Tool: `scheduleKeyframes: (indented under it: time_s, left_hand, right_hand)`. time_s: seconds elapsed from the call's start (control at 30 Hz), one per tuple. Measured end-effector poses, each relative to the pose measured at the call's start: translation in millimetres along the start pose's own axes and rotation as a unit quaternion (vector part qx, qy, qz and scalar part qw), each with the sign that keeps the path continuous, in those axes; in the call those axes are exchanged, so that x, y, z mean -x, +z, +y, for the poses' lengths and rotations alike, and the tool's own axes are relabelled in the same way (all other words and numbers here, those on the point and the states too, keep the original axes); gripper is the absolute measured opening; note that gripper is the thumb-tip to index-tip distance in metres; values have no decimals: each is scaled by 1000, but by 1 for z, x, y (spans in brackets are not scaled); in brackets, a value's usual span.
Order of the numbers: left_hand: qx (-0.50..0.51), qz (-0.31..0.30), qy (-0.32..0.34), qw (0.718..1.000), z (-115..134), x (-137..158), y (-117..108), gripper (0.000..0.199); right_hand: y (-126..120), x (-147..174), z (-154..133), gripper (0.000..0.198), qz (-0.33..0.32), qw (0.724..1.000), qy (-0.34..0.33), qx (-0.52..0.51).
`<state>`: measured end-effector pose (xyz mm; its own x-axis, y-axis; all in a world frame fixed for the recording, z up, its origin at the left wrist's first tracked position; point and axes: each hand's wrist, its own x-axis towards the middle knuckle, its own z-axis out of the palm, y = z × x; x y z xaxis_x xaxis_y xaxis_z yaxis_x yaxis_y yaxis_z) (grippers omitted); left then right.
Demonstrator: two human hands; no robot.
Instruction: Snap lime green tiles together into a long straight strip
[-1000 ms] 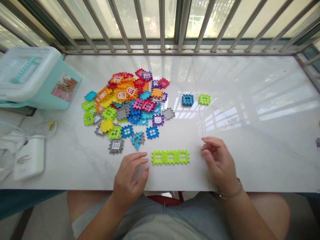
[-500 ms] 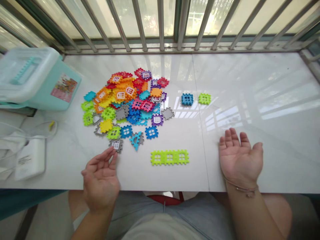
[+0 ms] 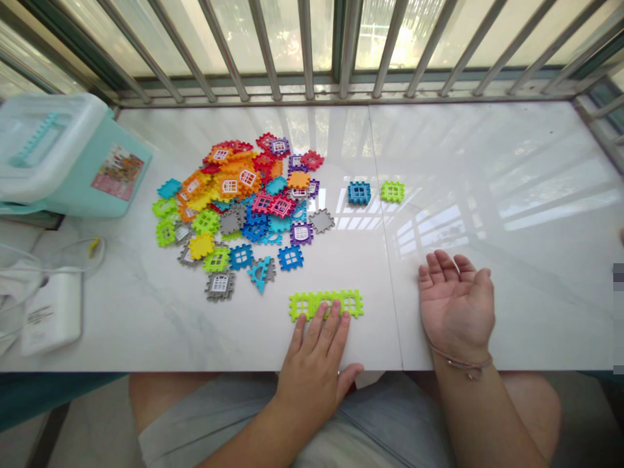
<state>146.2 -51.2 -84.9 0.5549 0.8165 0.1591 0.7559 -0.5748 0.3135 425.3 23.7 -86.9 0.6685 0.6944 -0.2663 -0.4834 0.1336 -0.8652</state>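
My left hand (image 3: 316, 351) lies palm down with its fingers spread, the fingertips on the lower edge of a lime-green strip (image 3: 355, 303). That strip is made of three window building pieces joined in a row, and my fingers partly cover its middle. Palm up on the right side of the table rests my right hand (image 3: 455, 305), holding nothing, its fingers loosely extended. Beyond it are a blue window piece (image 3: 359, 193), seemingly stacked, and a lime-green window piece (image 3: 392, 192). A grey piece with a white window (image 3: 219, 285) sits at the near edge of the pile.
A heap of colourful interlocking pieces (image 3: 244, 179) covers the left-centre of the white table (image 3: 453, 149). Far left stand a teal lidded box (image 3: 107, 188) and a white device (image 3: 53, 312) with cables. Metal bars (image 3: 305, 52) line the back edge.
My left hand has moved right, away from the grey window piece, turned palm down and come onto the green strip. My right hand stays palm up in about the same place.
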Motion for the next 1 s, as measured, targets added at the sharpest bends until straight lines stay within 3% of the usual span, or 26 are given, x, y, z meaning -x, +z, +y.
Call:
scheduleKeyframes:
  time_s: [0.3,0.4,0.53,0.7,1.0]
  left_hand:
    - [-5,2,13,1000,-4,-2,-2,71]
    - [34,58,37,997,-13,11,-11,63]
    - [33,133,20,990,-57,34,-28,31]
    - [-26,117,-20,993,-112,50,-43,7]
    - [-96,143,-41,984,-105,47,-34,12]
  right_hand:
    - [3,1,-1,33,6,1000,4,-5]
    - [3,0,0,35,5,1000,2,-7]
    - [1,-1,1,36,2,1000,2,-6]
    - [1,-2,0,37,2,1000,5,-15]
    - [4,-1,-1,36,2,1000,12,-20]
